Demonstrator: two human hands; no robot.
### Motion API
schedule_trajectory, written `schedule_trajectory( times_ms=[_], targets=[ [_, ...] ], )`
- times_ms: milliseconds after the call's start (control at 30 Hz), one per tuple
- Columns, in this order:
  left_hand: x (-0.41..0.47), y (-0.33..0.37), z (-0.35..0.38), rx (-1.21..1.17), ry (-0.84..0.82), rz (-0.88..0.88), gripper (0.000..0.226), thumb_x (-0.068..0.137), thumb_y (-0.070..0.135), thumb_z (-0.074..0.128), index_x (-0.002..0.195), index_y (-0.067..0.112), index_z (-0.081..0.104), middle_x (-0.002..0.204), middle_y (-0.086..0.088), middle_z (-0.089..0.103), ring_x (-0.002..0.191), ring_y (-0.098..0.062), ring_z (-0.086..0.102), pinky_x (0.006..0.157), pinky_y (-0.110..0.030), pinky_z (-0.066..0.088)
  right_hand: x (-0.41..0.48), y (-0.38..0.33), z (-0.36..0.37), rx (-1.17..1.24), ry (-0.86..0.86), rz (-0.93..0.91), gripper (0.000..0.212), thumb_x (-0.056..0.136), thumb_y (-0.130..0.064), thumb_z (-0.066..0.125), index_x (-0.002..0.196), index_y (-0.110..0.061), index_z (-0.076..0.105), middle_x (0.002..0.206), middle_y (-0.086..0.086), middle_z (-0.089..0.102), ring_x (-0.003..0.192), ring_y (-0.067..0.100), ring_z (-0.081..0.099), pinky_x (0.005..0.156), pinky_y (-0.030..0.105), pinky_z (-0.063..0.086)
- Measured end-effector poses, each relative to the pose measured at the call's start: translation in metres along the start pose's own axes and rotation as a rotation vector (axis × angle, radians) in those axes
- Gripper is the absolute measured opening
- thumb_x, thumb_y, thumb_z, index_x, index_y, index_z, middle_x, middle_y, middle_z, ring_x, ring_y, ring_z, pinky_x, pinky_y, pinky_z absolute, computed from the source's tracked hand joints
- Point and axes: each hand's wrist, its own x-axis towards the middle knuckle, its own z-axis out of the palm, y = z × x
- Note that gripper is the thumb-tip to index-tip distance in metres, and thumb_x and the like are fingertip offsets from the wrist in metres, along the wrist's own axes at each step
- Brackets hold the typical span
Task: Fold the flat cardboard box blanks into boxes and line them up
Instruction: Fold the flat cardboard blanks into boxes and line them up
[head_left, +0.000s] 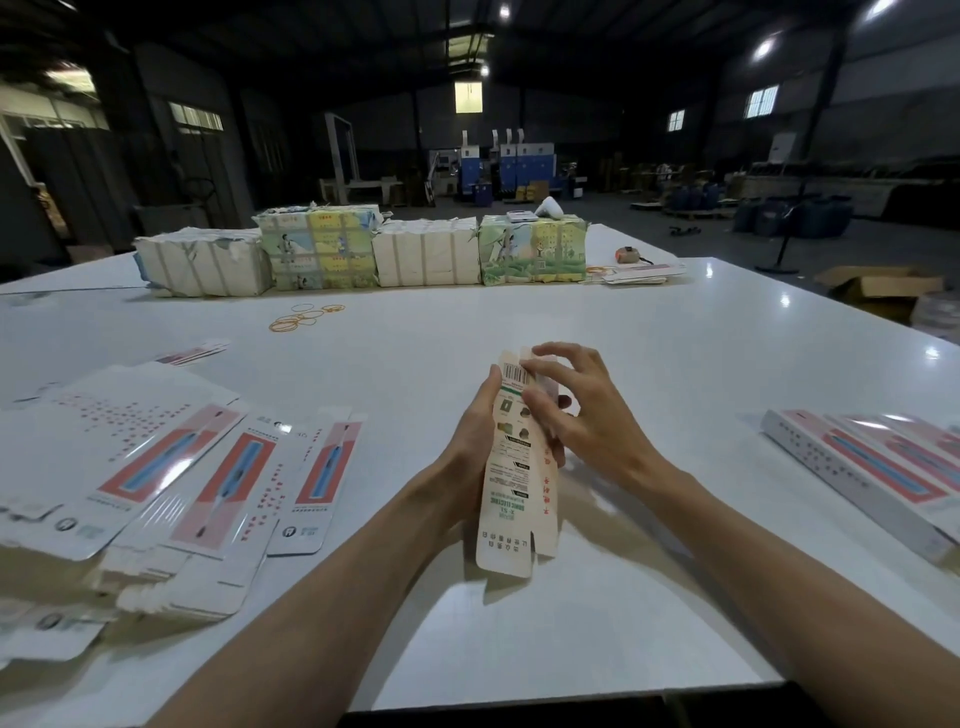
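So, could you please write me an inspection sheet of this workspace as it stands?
Surface: glossy white table, with light glare.
Job's things: held box blank, partly folded; flat blanks piled at the left; folded boxes side by side at the right.
Clutter: rubber bands loose; wrapped bundles in a row along the far edge; small orange object beside them.
Grips: left hand holds the held box blank's side; right hand pinches its top end.
Cables: nothing seen.
Surroundings: dim warehouse; blue and white machines at the back; open carton on the floor.
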Motion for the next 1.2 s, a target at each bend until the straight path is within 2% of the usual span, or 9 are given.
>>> schedule_trajectory(
  times_ms=[100,200,333,467,567,733,967,1067,1200],
  targets=[
    [0.001,-0.002,-0.002,0.030,0.004,-0.039,0.079,0.101,0.077,0.037,0.116,0.007,0.071,0.100,-0.025,0.070,0.084,-0.040,0.067,0.078,-0.044,0.057,0.003,-0.002,-0.003,0.149,0.044,0.050,0.024,0.101,-0.025,0.069,0.121,-0.014,0.074,0.135,-0.006,0.056,0.132,0.013,0.046,0.081,0.018,0.056],
    [0.003,0.000,0.002,0.019,-0.014,-0.047,0.079,0.099,0.077,0.041,0.119,0.006,0.070,0.107,-0.022,0.071,0.087,-0.037,0.066,0.083,-0.046,0.056,0.007,-0.007,-0.010,0.330,0.113,0.196,0.012,0.099,-0.026,0.072,0.101,-0.016,0.077,0.132,-0.004,0.054,0.124,0.013,0.054,0.075,0.017,0.057],
    [0.004,0.006,0.006,0.004,-0.147,-0.058,0.078,0.101,0.075,0.041,0.118,0.005,0.071,0.108,-0.021,0.063,0.085,-0.033,0.064,0.081,-0.043,0.055,0.009,-0.013,-0.021,0.482,0.124,0.285,0.015,0.098,-0.023,0.074,0.089,-0.012,0.079,0.139,-0.007,0.052,0.115,0.010,0.060,0.063,0.022,0.058],
    [0.005,0.011,0.007,0.002,-0.242,-0.101,0.086,0.099,0.077,0.041,0.135,0.001,0.058,0.099,-0.015,0.061,0.080,-0.027,0.060,0.077,-0.037,0.053,0.009,-0.020,-0.029,0.632,0.081,0.324,0.022,0.098,-0.017,0.071,0.078,-0.013,0.080,0.140,-0.011,0.058,0.111,0.022,0.065,0.075,0.037,0.060],
    [0.005,0.012,0.008,-0.007,-0.294,-0.135,0.085,0.098,0.077,0.041,0.134,0.001,0.054,0.095,-0.011,0.059,0.076,-0.023,0.057,0.072,-0.033,0.051,0.009,-0.024,-0.033,0.692,0.050,0.337,0.025,0.098,-0.014,0.069,0.076,-0.008,0.078,0.138,-0.008,0.059,0.110,0.026,0.065,0.077,0.043,0.054],
    [0.005,0.020,0.006,0.074,-0.338,-0.112,0.084,0.098,0.077,0.038,0.130,0.000,0.057,0.094,-0.011,0.062,0.075,-0.023,0.060,0.070,-0.032,0.054,0.009,-0.031,-0.040,0.754,-0.002,0.335,0.028,0.099,-0.013,0.067,0.073,-0.008,0.077,0.137,-0.001,0.057,0.106,0.026,0.065,0.067,0.035,0.051],
    [0.006,0.025,0.006,0.150,-0.327,-0.051,0.076,0.099,0.072,0.038,0.119,0.002,0.059,0.089,-0.012,0.062,0.066,-0.022,0.061,0.063,-0.030,0.055,0.008,-0.035,-0.042,0.807,-0.011,0.300,0.022,0.096,-0.015,0.064,0.087,0.004,0.070,0.140,0.010,0.050,0.110,0.030,0.060,0.068,0.022,0.053],
    [0.005,0.024,0.006,0.161,-0.279,-0.023,0.075,0.099,0.073,0.041,0.117,0.004,0.063,0.089,-0.011,0.065,0.066,-0.023,0.064,0.062,-0.031,0.057,0.009,-0.032,-0.039,0.835,-0.013,0.303,0.026,0.091,-0.023,0.067,0.088,0.003,0.072,0.147,0.006,0.049,0.115,0.027,0.062,0.074,0.026,0.055],
    [0.003,0.019,0.006,0.152,-0.118,0.018,0.071,0.099,0.073,0.047,0.119,0.008,0.067,0.093,-0.012,0.070,0.069,-0.025,0.067,0.063,-0.034,0.058,0.010,-0.021,-0.033,0.885,0.026,0.329,0.015,0.090,-0.023,0.070,0.088,-0.009,0.075,0.149,0.000,0.052,0.132,0.030,0.056,0.095,0.036,0.054]
  ],
)
